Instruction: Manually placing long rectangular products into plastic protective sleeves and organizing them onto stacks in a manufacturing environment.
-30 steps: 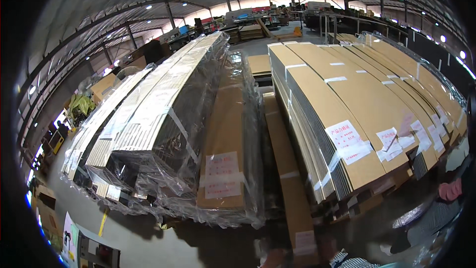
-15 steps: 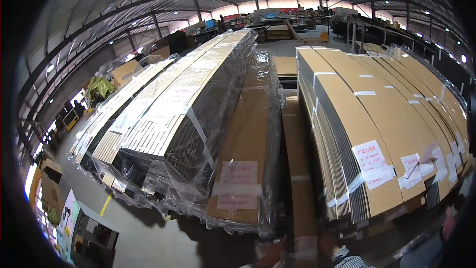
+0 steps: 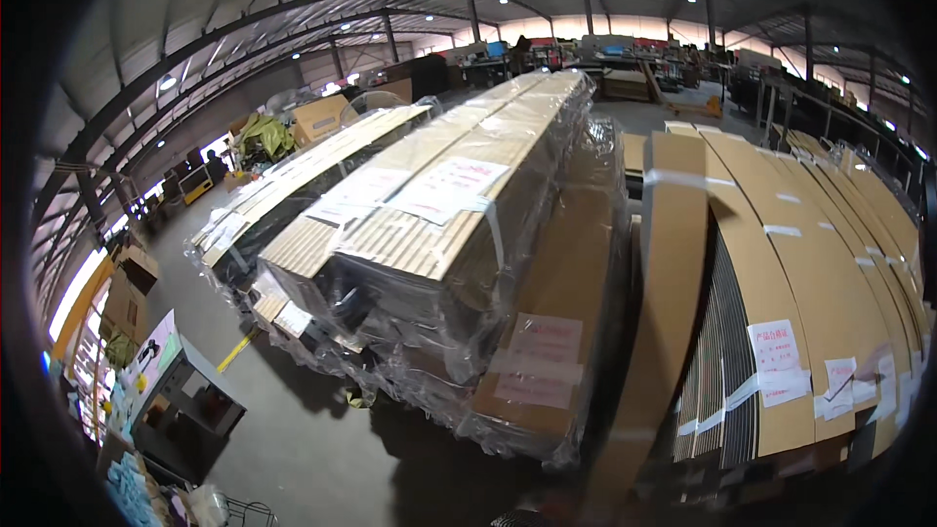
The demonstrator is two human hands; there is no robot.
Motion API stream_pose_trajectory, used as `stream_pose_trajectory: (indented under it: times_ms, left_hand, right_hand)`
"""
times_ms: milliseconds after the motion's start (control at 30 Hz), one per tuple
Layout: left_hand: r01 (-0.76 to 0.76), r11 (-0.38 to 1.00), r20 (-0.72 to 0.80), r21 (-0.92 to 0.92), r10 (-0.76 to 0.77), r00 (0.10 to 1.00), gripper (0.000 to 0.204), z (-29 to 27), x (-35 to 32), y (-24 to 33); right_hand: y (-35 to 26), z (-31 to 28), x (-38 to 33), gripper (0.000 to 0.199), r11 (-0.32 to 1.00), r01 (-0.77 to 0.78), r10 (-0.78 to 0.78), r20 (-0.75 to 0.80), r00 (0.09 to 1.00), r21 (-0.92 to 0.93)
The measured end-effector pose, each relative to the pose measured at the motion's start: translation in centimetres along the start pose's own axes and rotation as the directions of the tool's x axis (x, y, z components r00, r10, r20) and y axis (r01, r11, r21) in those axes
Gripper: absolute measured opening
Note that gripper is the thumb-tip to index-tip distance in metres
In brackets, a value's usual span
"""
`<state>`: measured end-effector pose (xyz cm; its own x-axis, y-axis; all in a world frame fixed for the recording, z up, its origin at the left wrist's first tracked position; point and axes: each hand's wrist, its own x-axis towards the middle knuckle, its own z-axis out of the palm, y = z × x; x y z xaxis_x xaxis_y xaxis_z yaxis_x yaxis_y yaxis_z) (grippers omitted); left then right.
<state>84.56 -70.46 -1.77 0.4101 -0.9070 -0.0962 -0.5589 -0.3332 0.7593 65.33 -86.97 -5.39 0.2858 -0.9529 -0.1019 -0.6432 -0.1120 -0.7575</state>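
Note:
A long narrow cardboard carton (image 3: pixel 664 263) rises from the gap between the stacks, its far end above the flat boards on the right. A strip of pale tape crosses it near the top. Its lower end is dim at the bottom of the picture. A bit of striped sleeve (image 3: pixel 517 518) shows at the lower edge, and my left hand beside it is too dark and blurred to read. I do not make out my right hand. To the left lies a film-wrapped brown carton (image 3: pixel 532 390) with a paper label.
Film-wrapped stacks of pale boards (image 3: pixel 429 205) stand left, and a stack of taped, labelled brown boards (image 3: pixel 781 283) right. A grey cabinet (image 3: pixel 181 410) is at lower left, with a yellow floor line (image 3: pixel 236 351) nearby. Machines and steel columns fill the far hall.
The narrow carton has come up from low between the stacks, its far end now above them. My view has turned left, so the stacks sit farther right and lower. My hands are harder to see.

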Motion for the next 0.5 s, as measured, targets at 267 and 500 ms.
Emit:
stream_pose_trajectory:
  times_ms: [267,500]
  left_hand:
    - [-0.067,0.997,-0.047,-0.047,0.065,0.997,0.053,-2.5,-5.6,2.1]
    - [-0.168,0.951,-0.156,-0.259,0.130,0.979,0.065,-10.3,-13.3,7.6]
  right_hand:
    - [-3.1,-1.5,-7.1,0.030,0.987,0.059,-0.059,-0.003,0.998,0.147]
    - [-7.7,-4.4,-17.1,0.030,0.890,0.175,-0.211,0.042,0.977,0.420]
